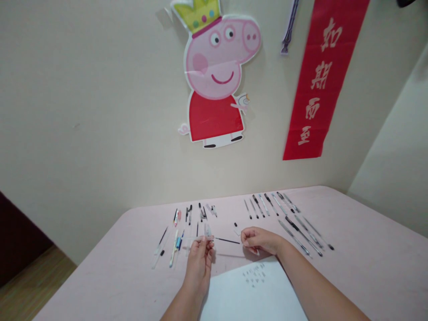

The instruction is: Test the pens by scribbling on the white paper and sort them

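Observation:
My left hand [201, 255] pinches a clear pen barrel [191, 240] that lies crosswise in its fingers. A thin dark pen refill [228, 240] stretches from the barrel's right side towards my right hand [259, 240], whose closed fingertips grip its far end. Both hands are held just above the pink tabletop. Beyond my right hand lies a small black cap [236, 224]. A sheet of white paper [247, 303] with small handwritten marks lies between my forearms.
Several pens [302, 235] lie in rows at the right. Left of my hands are pen parts, including a white pen [173, 248], a blue piece [178, 243] and a dark refill [163, 235]. The pink table [110, 276] meets the wall with a pig cutout [216, 116] and red banner [324, 89].

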A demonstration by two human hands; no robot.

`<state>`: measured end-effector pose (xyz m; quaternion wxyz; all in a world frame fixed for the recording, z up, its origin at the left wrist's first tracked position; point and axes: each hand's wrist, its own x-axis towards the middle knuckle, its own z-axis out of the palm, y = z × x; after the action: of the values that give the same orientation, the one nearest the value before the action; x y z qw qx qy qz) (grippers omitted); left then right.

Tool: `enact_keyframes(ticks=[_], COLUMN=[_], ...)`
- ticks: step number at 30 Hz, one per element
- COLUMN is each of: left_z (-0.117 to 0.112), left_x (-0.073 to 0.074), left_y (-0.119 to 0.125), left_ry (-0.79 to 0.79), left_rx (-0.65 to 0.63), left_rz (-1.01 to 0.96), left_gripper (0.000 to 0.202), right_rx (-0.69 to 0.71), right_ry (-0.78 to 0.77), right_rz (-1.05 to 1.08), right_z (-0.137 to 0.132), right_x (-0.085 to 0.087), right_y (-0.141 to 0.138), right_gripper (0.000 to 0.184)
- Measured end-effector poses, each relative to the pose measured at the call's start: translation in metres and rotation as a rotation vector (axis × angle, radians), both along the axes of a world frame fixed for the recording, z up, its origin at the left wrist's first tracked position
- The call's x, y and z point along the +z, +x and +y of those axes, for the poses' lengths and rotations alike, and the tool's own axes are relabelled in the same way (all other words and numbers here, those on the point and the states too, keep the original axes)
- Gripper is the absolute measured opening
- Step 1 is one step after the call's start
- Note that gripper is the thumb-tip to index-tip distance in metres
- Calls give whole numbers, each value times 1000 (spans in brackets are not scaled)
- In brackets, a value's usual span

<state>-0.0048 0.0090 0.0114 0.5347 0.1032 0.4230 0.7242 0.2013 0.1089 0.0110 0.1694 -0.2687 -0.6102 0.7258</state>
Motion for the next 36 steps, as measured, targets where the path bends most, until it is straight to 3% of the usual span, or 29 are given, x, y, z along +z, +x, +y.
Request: enact_keyframes(ticks=[4, 12, 16, 22, 36], left_z=[1, -3, -6, -8, -6], left_x=[-3, -4, 0, 5, 1], left_y=[1, 8, 11, 12, 11], left_ry=[18, 61, 78, 68, 87], left_rx=[-50, -225, -295, -302, -358], left_rz=[35, 164, 178, 167, 195], left_gripper=[12, 40, 36, 34, 33], right_rx=[2, -49, -47, -16, 21], right_ry=[12, 14, -6, -38, -65], right_rz=[-12, -63, -53, 19, 46], right_z=[0, -3, -4, -6, -17], right_x=[0, 4, 3, 1, 14], right_y=[-1, -6, -7, -6, -19], right_gripper=[19, 29, 36, 35, 43])
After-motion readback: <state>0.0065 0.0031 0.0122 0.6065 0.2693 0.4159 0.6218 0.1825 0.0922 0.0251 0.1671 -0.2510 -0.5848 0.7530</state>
